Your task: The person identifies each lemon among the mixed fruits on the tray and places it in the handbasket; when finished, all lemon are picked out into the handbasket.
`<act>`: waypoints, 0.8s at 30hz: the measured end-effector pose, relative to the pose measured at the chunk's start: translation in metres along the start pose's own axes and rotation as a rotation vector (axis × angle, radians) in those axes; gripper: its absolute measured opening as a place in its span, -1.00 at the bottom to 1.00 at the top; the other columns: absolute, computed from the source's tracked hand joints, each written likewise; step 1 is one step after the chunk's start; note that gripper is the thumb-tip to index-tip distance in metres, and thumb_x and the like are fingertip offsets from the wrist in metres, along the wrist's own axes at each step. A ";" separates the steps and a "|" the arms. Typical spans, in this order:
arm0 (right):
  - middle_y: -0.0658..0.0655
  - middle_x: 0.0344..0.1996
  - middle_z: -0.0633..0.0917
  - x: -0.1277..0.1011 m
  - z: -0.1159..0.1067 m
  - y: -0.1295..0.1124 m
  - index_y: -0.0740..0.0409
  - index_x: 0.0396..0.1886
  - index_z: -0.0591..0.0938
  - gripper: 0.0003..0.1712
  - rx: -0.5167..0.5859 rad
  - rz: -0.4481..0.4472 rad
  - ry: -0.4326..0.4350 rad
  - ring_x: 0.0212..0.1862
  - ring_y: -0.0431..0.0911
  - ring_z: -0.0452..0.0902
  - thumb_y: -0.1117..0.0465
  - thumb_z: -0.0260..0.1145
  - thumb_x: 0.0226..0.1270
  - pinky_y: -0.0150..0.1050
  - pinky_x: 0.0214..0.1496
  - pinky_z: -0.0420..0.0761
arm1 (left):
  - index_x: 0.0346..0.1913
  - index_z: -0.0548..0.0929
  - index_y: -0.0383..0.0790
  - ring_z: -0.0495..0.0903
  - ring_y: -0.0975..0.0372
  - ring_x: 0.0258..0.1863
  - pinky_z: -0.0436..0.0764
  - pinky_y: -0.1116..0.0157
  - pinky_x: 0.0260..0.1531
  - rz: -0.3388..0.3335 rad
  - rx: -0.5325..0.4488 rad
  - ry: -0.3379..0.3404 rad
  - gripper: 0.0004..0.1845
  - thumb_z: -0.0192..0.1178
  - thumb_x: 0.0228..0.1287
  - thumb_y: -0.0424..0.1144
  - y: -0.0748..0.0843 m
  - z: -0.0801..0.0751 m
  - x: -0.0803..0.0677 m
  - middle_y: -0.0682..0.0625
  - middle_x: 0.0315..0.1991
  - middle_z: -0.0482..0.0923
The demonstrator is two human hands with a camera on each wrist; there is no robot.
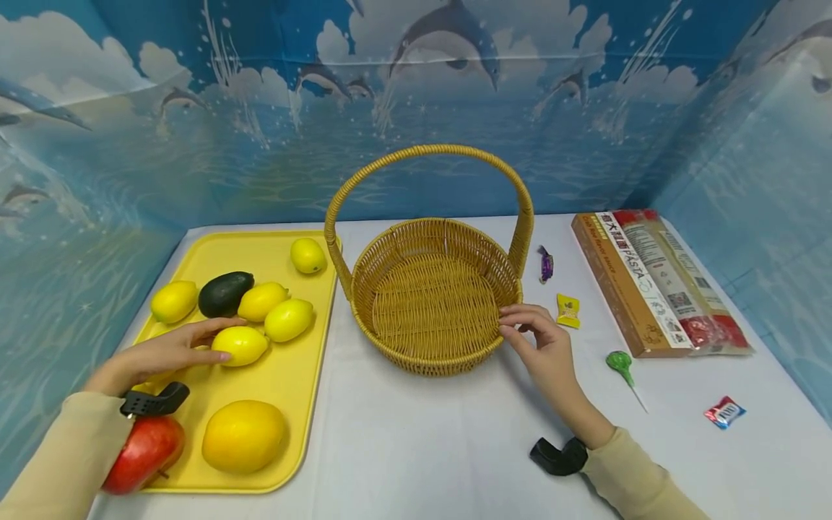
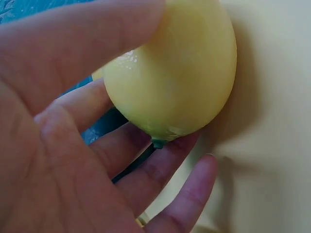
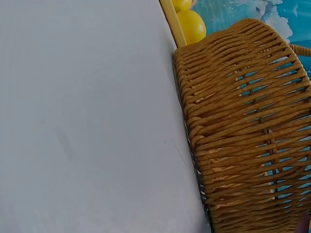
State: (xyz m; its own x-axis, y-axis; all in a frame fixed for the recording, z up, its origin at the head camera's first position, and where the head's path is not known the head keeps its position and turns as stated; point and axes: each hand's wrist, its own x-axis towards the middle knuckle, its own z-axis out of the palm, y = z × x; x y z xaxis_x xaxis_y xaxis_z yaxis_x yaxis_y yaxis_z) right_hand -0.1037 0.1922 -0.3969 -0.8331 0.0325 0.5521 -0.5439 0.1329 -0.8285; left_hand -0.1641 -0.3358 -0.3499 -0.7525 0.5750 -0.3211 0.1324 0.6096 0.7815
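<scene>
Over the yellow tray [image 1: 305, 404], my left hand [image 1: 165, 352] pinches a lemon [image 1: 243, 346] between thumb and fingers. The left wrist view shows the thumb across the lemon [image 2: 180, 73] and fingers curled behind it. My right hand [image 1: 546, 354] grips the right rim of a wicker basket [image 1: 435, 303] with thumb and fingertips. That basket has a tall arched handle and nothing inside. Its woven side [image 3: 248, 126] fills much of the right wrist view, where barely any of the hand appears. Beside the held lemon lie two more lemons and a dark green avocado [image 1: 224, 294].
A large yellow fruit [image 1: 243, 436] and a red fruit [image 1: 146, 451] occupy the tray's near end. Right of the basket lie a purple candy [image 1: 546, 265], yellow candy [image 1: 568, 310], green lollipop [image 1: 620, 363], red-blue candy [image 1: 724, 412] and pasta package [image 1: 650, 285].
</scene>
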 end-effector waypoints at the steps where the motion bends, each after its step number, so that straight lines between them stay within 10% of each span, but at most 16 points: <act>1: 0.31 -0.17 0.58 0.000 0.000 0.000 0.47 -0.34 0.62 -0.89 -0.005 -0.007 0.001 -0.06 -0.08 0.43 0.61 0.25 0.13 -0.37 -0.17 0.40 | 0.38 0.22 -0.31 0.19 0.00 0.24 0.36 0.46 0.00 0.000 -0.001 0.001 -0.40 0.14 0.34 -0.27 0.000 0.000 0.000 -0.32 0.32 0.15; 24: 0.45 -0.19 0.53 0.002 0.008 -0.016 0.57 -0.37 0.56 -0.78 -0.024 -0.109 -0.010 -0.05 -0.03 0.40 0.79 0.14 0.01 -0.34 -0.17 0.41 | 0.38 0.23 -0.28 0.17 -0.11 0.22 0.45 0.39 -0.05 -0.050 0.004 0.011 -0.37 0.17 0.32 -0.19 -0.006 0.001 0.002 -0.31 0.35 0.09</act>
State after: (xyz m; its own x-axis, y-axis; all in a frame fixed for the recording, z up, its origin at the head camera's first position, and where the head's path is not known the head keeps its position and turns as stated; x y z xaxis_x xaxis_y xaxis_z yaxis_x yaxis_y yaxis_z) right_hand -0.0976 0.1821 -0.3831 -0.7699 0.0067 0.6381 -0.6291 0.1591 -0.7608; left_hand -0.1659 -0.3378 -0.3554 -0.7652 0.5381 -0.3535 0.0970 0.6392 0.7629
